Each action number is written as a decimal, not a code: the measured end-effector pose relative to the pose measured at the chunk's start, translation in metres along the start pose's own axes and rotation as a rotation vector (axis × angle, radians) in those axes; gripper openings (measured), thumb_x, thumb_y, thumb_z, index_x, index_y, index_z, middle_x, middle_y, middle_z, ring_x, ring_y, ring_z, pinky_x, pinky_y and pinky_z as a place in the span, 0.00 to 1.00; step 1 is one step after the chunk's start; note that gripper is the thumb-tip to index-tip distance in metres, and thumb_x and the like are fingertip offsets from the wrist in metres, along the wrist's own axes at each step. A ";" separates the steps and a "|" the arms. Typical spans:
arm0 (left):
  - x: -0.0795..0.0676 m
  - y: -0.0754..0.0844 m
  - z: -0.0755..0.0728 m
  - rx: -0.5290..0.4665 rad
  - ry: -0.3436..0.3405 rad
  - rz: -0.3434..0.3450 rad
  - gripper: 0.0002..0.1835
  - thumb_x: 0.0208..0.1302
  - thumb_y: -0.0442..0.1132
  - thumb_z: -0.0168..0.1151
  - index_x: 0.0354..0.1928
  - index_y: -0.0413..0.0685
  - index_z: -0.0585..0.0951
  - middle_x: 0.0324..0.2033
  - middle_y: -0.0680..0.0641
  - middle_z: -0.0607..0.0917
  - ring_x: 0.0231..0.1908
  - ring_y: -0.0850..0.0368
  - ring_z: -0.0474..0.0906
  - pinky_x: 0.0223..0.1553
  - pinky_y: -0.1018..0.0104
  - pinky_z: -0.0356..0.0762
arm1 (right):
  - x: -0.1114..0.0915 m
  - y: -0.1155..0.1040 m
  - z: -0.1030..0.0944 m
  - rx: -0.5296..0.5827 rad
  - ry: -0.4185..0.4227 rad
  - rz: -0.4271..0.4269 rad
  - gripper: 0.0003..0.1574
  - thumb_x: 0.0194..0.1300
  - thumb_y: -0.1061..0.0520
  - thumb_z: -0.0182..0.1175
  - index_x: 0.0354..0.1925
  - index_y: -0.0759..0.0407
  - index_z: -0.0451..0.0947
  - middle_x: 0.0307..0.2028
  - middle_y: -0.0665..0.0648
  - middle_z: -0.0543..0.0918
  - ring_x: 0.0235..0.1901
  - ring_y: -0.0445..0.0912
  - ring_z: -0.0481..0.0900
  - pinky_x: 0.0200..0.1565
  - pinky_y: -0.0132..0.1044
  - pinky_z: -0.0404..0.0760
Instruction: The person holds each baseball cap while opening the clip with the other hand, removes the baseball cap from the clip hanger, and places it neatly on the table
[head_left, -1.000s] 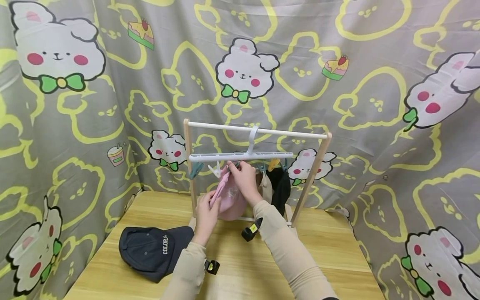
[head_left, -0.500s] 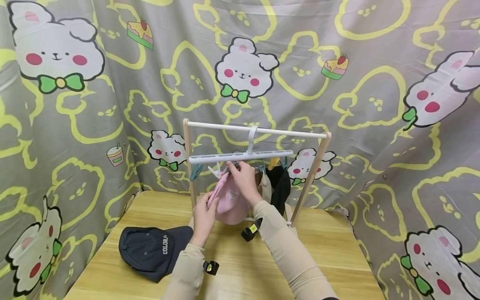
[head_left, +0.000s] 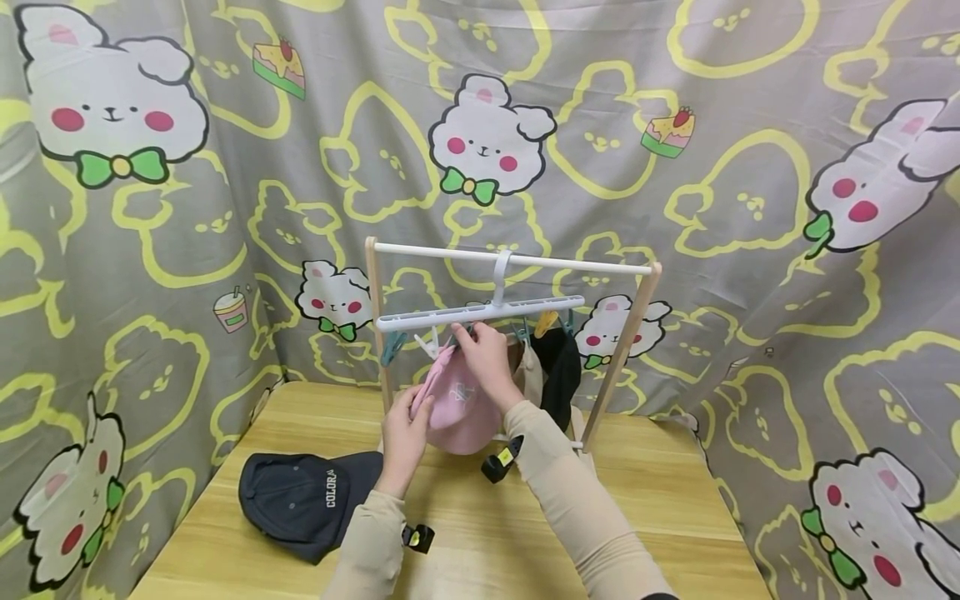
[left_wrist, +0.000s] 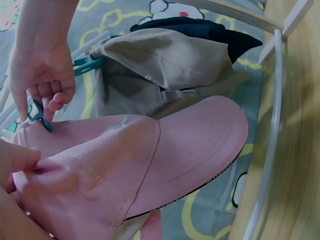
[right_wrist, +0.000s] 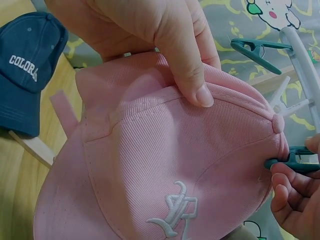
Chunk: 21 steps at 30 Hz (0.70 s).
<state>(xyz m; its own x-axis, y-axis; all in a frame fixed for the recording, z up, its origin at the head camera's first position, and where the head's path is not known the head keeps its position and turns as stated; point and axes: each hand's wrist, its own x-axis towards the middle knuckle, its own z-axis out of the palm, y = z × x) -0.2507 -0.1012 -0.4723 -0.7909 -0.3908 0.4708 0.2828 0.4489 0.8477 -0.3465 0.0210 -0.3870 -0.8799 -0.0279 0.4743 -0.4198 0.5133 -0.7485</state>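
A pink baseball cap (head_left: 465, 408) with a white embroidered letter hangs below the pale blue hanger (head_left: 480, 313), brim down. My left hand (head_left: 406, 429) pinches the cap's edge, thumb on the outside, as the right wrist view shows. My right hand (head_left: 489, 358) holds a dark teal clothes peg (right_wrist: 295, 161) between thumb and fingers. In the right wrist view the peg's jaws meet the fabric beside the button on top of the cap. To the right hang a beige cap (left_wrist: 170, 55) and a black cap (head_left: 558, 375).
The hanger hooks over the white rail (head_left: 442, 254) of a wooden stand. An unused teal peg (head_left: 393, 346) and a white peg (head_left: 428, 340) dangle at its left. A navy cap (head_left: 300, 500) lies on the wooden table (head_left: 480, 533), left of my forearms.
My left hand has shifted slightly left and down, and the pink cap has turned with its front more towards me. The hanger tilts a little more, left end lower. My right hand stays nearly still.
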 end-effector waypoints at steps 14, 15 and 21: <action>-0.004 0.001 -0.004 -0.014 0.027 0.050 0.09 0.63 0.34 0.65 0.44 0.41 0.84 0.37 0.42 0.86 0.32 0.50 0.79 0.34 0.63 0.75 | -0.003 -0.004 -0.001 -0.012 -0.005 0.000 0.27 0.68 0.42 0.58 0.19 0.57 0.72 0.17 0.55 0.77 0.20 0.45 0.72 0.25 0.31 0.69; -0.004 0.001 -0.004 -0.013 0.027 0.052 0.09 0.63 0.34 0.65 0.44 0.41 0.84 0.37 0.42 0.87 0.33 0.50 0.79 0.35 0.62 0.75 | -0.003 -0.004 -0.001 -0.011 -0.004 0.001 0.27 0.68 0.42 0.58 0.20 0.57 0.72 0.17 0.55 0.78 0.20 0.45 0.73 0.25 0.31 0.70; -0.005 0.002 -0.006 -0.011 0.027 0.053 0.09 0.63 0.35 0.65 0.44 0.41 0.83 0.37 0.42 0.87 0.33 0.49 0.80 0.35 0.61 0.75 | -0.003 -0.005 -0.002 0.023 -0.008 0.006 0.25 0.68 0.44 0.59 0.21 0.59 0.75 0.18 0.58 0.82 0.18 0.44 0.76 0.24 0.31 0.73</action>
<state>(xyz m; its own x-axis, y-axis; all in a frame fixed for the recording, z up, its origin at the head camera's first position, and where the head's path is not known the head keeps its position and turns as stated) -0.2426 -0.1029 -0.4718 -0.7596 -0.3882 0.5218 0.3301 0.4612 0.8236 -0.3413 0.0201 -0.3844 -0.8840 -0.0319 0.4663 -0.4196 0.4938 -0.7617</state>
